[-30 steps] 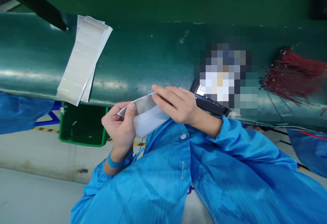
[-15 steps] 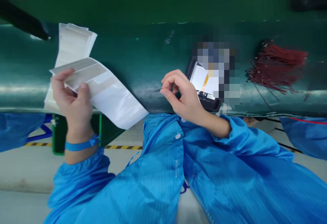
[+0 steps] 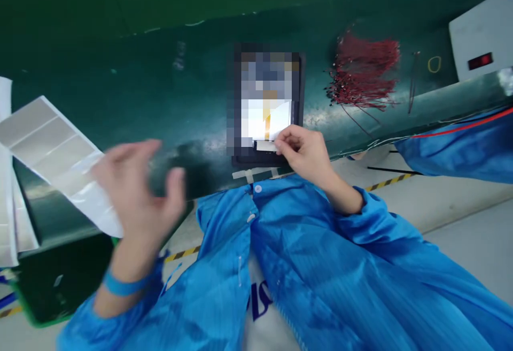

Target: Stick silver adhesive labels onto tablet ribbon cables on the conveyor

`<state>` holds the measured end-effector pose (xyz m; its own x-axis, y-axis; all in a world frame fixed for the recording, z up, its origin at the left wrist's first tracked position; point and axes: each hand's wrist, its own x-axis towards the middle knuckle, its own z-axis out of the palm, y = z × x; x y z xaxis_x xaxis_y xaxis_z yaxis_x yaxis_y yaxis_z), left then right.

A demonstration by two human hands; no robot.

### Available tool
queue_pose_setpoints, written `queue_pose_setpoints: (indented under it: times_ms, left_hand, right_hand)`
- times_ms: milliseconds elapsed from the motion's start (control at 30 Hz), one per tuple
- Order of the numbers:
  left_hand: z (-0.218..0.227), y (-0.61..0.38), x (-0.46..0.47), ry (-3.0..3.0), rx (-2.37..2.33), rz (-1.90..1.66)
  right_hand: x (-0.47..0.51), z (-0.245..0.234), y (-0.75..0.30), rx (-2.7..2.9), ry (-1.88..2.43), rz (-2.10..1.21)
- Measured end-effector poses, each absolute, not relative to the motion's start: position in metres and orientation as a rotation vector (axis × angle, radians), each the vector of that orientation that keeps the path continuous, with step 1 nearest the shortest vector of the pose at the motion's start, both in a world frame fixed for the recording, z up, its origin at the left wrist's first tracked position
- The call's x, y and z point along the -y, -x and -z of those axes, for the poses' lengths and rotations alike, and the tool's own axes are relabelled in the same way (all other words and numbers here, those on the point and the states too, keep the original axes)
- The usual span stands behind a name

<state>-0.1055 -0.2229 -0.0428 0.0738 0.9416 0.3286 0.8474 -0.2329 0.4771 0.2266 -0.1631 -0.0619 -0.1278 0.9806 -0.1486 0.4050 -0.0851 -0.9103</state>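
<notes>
Between the pinched thumb and forefinger of my right hand (image 3: pixel 302 153) is the end of a small pale adhesive strip (image 3: pixel 266 146). The strip lies across the lower edge of a white panel (image 3: pixel 256 118) with an orange tape on it, set in a black tray (image 3: pixel 301 105). Part of the tray is pixelated. My left hand (image 3: pixel 138 185), smeared by motion, is open with thumb and fingers apart. Under and beside it lies a white backing sheet (image 3: pixel 40 126) with grey rectangular strips; the hand hides its right end.
More backing sheets (image 3: pixel 22 217) lie at the left table edge. Right of the tray is a bundle of red wires (image 3: pixel 364 68), then a yellow rubber band (image 3: pixel 434 64) and a white box (image 3: pixel 484 36) with a red display. A green bin (image 3: pixel 68 281) stands below left. Another person's blue sleeve (image 3: pixel 460 148) shows at right.
My left hand has let go of the backing sheet, which now lies on the table. My right hand has brought the strip onto the panel's lower edge. The view has shifted right.
</notes>
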Motion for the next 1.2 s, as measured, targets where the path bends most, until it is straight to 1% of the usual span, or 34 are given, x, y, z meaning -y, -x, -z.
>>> queue_pose_setpoints:
  times_ms: [100, 233, 667, 967, 1200]
  left_hand:
    - [0.058, 0.043, 0.216, -2.385, -1.594, -0.818]
    - [0.077, 0.012, 0.209, -2.420, -1.460, -0.809]
    - [0.080, 0.004, 0.200, -2.470, -1.476, -0.538]
    - [0.081, 0.001, 0.200, -2.464, -1.500, -0.525]
    - [0.084, -0.003, 0.204, -2.480, -1.555, -0.577]
  right_hand:
    - [0.161, 0.061, -0.214, 1.660, 1.520, -1.174]
    - [0.154, 0.061, -0.210, 1.741, 1.545, -1.169]
    - [0.152, 0.057, -0.205, 1.819, 1.687, -1.101]
    - [0.150, 0.055, -0.202, 1.932, 1.754, -1.019]
    - [0.156, 0.053, -0.205, 2.167, 1.917, -0.717]
